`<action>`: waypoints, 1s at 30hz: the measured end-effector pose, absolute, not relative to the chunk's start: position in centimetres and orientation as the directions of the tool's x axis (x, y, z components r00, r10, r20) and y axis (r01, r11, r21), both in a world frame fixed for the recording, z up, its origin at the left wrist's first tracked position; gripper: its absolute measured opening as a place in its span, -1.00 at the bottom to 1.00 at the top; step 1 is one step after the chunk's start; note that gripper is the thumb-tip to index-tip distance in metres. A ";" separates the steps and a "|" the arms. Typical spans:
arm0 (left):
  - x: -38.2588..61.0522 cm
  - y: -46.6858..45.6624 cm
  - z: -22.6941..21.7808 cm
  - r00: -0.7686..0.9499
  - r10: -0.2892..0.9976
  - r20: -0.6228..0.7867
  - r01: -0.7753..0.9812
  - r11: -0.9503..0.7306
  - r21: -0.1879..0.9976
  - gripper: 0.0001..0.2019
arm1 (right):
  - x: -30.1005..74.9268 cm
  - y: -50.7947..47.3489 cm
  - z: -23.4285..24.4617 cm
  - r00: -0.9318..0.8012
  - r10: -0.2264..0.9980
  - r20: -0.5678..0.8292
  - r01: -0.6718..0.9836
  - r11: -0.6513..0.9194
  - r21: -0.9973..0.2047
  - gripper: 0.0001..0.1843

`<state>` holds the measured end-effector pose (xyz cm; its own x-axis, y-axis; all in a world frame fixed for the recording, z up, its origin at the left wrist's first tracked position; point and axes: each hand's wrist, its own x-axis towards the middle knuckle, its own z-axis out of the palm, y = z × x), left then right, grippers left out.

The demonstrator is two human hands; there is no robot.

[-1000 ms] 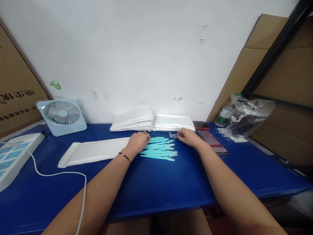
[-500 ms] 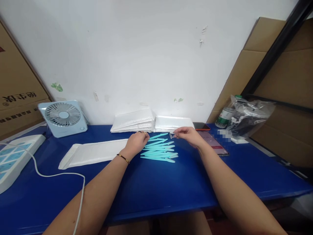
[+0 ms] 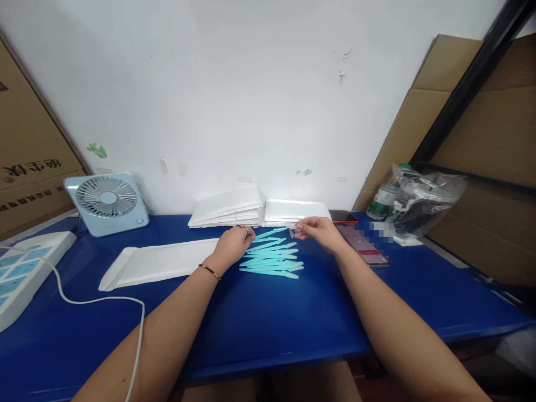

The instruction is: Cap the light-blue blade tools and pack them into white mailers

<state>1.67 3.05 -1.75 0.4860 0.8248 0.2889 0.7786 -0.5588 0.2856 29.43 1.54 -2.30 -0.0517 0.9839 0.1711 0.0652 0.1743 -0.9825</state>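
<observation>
Head view: turquoise razor-like tools (image 3: 270,264) lie fanned on the worktop (image 3: 285,318). At their left, the left hand (image 3: 233,245) has fingers clamped on the farthest tool (image 3: 274,230); at their right, the right hand (image 3: 319,230) adjoins a translucent piece (image 3: 292,234), fingers' grip undetermined.

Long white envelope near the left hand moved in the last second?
No, no visible shift: the white envelope lies the same way relative to the light-blue fan.

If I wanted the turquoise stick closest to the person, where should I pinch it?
Probably around the middle, coming from the person's side: the stick is thin and lies crosswise, its near long edge facing the person, while the other sticks crowd its far side.
</observation>
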 end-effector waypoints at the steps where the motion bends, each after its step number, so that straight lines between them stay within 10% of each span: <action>1: 1.7 3.0 -1.7 0.487 0.825 0.287 0.779 -0.559 0.285 -0.77 | 29.4 1.6 -2.4 -0.061 0.983 0.170 0.077 0.175 -0.982 -0.64; 11: 2.4 2.6 -1.5 0.584 0.777 0.235 0.739 -0.629 0.243 -0.74 | 28.5 1.0 -1.9 -0.245 0.962 0.121 0.275 0.189 -0.943 -0.60; 19: 2.1 3.0 -2.1 0.552 0.812 0.191 0.777 -0.583 0.235 -0.77 | 31.2 3.0 -4.2 -0.192 0.921 0.339 0.852 0.328 -0.408 -0.76; 30: 2.3 2.8 -2.2 0.550 0.821 0.151 0.766 -0.568 0.301 -0.83 | 31.2 3.2 -4.2 -0.216 0.933 0.286 0.911 0.299 -0.286 -0.84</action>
<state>2.31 2.81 -2.21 0.5498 0.8214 0.1514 0.7659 -0.5682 0.3009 31.18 3.22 -4.16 -0.2162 0.9334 0.2865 0.9105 0.2987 -0.2859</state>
